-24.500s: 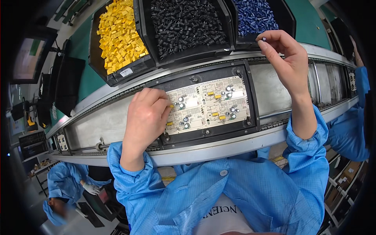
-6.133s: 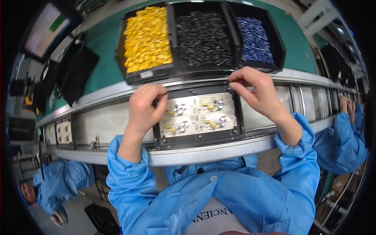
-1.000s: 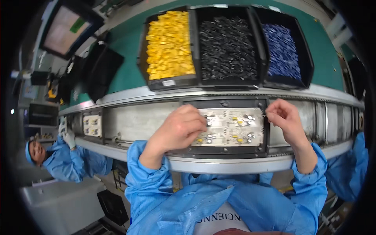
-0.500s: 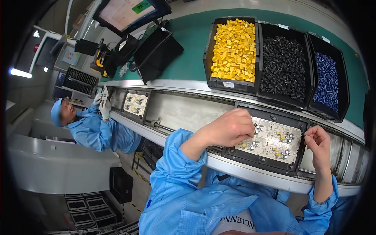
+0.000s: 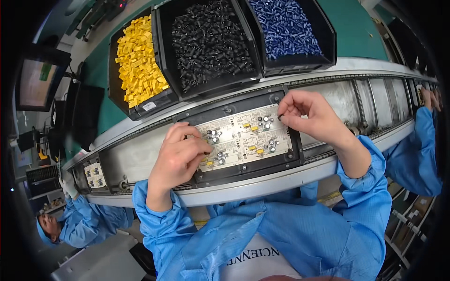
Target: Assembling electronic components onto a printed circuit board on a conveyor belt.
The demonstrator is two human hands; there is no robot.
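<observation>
A pale printed circuit board point(image 5: 237, 152) lies in a black carrier frame point(image 5: 262, 169) on the conveyor. Small yellow blocks and silver-topped capacitors stand on it in several groups. My left hand point(image 5: 178, 152) is over the board's left end, its thumb and forefinger pinched near the lower-left group; what they hold, if anything, is too small to make out. At the board's upper right corner, my right hand point(image 5: 311, 114) pinches a small black component point(image 5: 280, 117) between thumb and fingertips.
Beyond the conveyor stand black bins of yellow blocks point(image 5: 138, 61), black components point(image 5: 208, 47) and blue components point(image 5: 283, 28). Another board point(image 5: 95, 175) sits farther left, near a gloved co-worker point(image 5: 89, 218). A second person's sleeve point(image 5: 415, 154) shows at right. A monitor point(image 5: 40, 82) stands far left.
The view has swung, so bins and board now sit farther left in it. My right hand has come from beside the frame to the board's upper right corner. My left hand stays over the left end.
</observation>
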